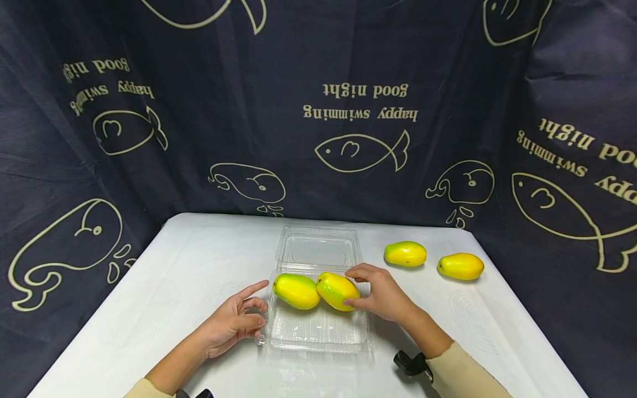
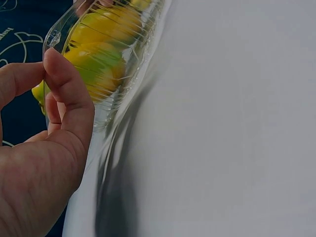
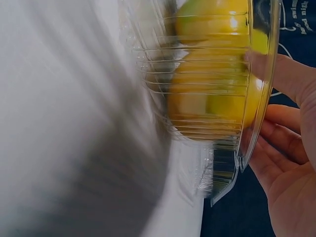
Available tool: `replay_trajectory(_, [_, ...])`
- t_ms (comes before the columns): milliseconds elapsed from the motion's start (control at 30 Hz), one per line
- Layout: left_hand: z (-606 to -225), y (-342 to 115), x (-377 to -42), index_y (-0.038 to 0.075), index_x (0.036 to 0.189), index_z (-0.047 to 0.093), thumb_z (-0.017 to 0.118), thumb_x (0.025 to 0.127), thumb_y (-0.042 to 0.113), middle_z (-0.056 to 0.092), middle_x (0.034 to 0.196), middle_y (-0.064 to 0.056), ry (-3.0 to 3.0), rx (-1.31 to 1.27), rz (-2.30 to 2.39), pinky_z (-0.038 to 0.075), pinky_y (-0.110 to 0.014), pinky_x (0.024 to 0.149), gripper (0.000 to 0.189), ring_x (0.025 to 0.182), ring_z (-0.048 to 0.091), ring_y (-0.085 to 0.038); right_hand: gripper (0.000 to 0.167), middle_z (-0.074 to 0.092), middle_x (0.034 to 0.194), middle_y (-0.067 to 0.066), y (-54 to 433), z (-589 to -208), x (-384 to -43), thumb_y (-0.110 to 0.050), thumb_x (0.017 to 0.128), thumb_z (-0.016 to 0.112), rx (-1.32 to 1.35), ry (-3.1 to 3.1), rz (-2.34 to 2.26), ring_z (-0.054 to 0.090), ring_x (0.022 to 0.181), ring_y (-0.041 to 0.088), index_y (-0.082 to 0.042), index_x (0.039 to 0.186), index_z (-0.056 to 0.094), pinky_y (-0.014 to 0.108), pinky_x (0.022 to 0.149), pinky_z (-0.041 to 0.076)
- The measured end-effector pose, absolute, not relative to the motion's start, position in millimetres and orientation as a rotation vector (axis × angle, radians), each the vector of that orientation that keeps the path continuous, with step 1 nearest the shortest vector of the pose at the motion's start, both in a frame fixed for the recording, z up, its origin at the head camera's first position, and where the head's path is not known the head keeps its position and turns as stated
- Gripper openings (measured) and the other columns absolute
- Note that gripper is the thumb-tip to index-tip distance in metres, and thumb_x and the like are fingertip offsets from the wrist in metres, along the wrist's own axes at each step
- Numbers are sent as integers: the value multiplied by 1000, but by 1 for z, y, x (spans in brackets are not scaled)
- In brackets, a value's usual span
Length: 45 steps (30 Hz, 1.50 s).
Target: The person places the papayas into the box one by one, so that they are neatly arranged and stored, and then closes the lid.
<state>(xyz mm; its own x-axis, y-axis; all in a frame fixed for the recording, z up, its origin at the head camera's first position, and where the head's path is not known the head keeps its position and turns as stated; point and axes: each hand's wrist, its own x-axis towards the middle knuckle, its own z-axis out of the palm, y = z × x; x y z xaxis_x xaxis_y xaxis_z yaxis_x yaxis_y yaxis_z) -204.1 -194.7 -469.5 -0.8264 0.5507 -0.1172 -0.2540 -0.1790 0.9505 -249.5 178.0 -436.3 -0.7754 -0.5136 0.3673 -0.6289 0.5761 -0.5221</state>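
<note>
A clear plastic clamshell box (image 1: 318, 329) lies open on the table, its lid (image 1: 318, 249) folded back. Inside its base are two yellow-green papayas, a left one (image 1: 297, 291) and a right one (image 1: 338, 291), nearly end to end. My right hand (image 1: 380, 293) grips the right papaya, thumb on the near side and fingers at the far side. In the right wrist view that papaya (image 3: 212, 94) shows through the ribbed wall. My left hand (image 1: 234, 323) pinches the box's left rim between thumb and finger, as the left wrist view shows; its index finger in the head view points up along the edge.
Two more papayas, one (image 1: 405, 254) nearer the box and another (image 1: 460, 266) farther right, lie on the white-covered table (image 1: 199, 265). A dark curtain (image 1: 278, 110) with fish and whale drawings hangs behind and at both sides.
</note>
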Motion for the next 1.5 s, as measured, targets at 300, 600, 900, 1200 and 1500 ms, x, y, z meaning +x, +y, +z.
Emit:
replay_trajectory(300, [-469,-194,-204,7,164,4,60,93,-12,55,109,1,1576,336,2041,60,-23,70,93,74,60,-9,54,71,121,10,180,-435,-249,-22,76,92,937,-2636,1026,72,104,32,0,121,70,43,93,61])
replay_trajectory(600, [-470,-194,-204,7,164,4,60,92,-12,55,108,1,1575,345,2047,60,-23,70,94,74,60,-9,56,71,122,9,187,-435,-249,-22,75,92,870,-2635,1093,72,107,33,-3,122,71,47,96,60])
replay_trajectory(900, [-470,-194,-203,6,164,5,61,92,-12,55,108,0,1589,342,2044,60,-23,70,94,75,60,-9,52,73,120,10,195,-438,-251,-18,73,93,854,-2571,1092,72,106,34,-6,119,73,40,93,61])
replay_trajectory(1200, [-471,-194,-203,7,164,5,61,92,-12,55,109,0,1589,342,2046,60,-23,70,94,75,60,-9,49,74,119,7,205,-443,-257,-18,73,93,857,-2524,1089,71,108,33,-9,117,74,40,93,61])
replay_trajectory(1500, [-471,-194,-203,7,164,5,61,92,-12,55,109,0,1586,344,2046,60,-23,70,94,77,60,-9,46,75,116,2,218,-445,-261,-19,73,93,789,-2514,1036,72,103,29,-8,115,75,39,92,61])
